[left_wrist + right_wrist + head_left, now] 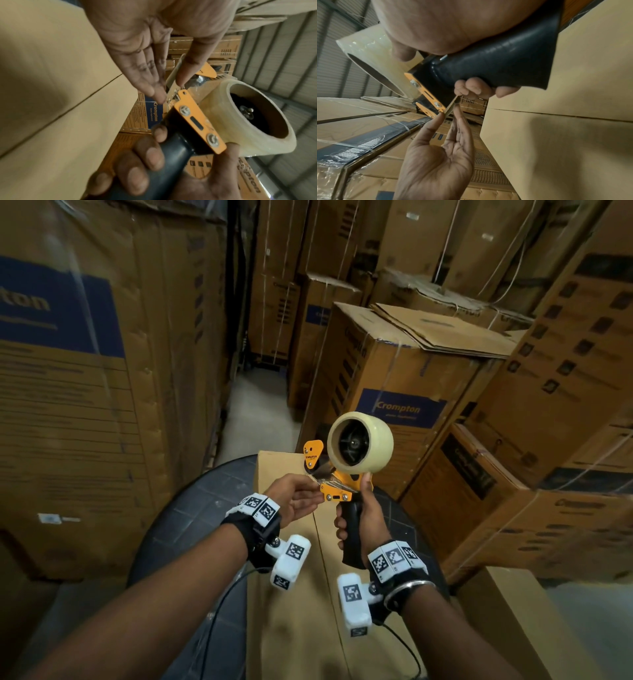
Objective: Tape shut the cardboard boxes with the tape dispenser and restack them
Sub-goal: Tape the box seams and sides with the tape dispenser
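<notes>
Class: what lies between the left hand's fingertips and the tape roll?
In the left wrist view, the dispenser's orange frame and toothed cutter lie between the left hand and the tape roll.

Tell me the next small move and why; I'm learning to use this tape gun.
Probably pull the tape end free with the left hand, whose fingertips are at the blade. The right hand grips the tape dispenser above the box, whose seam looks untaped.

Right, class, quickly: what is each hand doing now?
Left hand: fingers straight, fingertips touching the tape end at the dispenser.
Right hand: holding the dispenser's handle.
</notes>
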{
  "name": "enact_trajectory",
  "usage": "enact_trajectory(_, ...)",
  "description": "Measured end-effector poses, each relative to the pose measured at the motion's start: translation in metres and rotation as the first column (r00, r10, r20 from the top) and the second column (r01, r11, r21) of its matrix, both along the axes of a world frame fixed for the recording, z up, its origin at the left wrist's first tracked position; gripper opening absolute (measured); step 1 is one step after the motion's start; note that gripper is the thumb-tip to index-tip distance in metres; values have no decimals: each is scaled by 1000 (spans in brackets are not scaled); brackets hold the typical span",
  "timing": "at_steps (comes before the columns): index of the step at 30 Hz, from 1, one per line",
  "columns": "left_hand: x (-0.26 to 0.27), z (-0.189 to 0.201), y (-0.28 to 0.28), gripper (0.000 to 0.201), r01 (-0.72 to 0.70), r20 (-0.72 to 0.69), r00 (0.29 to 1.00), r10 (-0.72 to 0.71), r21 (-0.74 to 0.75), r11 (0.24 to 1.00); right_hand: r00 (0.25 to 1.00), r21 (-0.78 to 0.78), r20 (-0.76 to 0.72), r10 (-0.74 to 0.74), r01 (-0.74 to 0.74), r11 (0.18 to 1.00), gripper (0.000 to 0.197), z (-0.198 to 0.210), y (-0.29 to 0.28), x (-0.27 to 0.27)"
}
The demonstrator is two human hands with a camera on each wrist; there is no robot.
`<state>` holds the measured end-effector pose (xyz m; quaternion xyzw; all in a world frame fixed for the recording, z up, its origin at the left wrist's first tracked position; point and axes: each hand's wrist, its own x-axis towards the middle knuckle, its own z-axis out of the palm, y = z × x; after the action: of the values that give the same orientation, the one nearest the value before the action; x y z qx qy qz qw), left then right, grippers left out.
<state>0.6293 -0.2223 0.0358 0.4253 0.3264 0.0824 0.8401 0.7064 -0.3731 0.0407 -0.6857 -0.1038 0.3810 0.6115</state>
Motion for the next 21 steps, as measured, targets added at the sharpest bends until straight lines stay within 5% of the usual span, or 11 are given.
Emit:
enact_trajectory(8,20,-2,-28,1,-181,90,976,198,-168,969,1000,-7,-16,26,-26,1000,88,-12,-10,20)
enact_trajectory(21,42,-11,-65,10,-372,-13,928,372,-11,928,1000,63,15,17,-18,998,92,-40,-34,28)
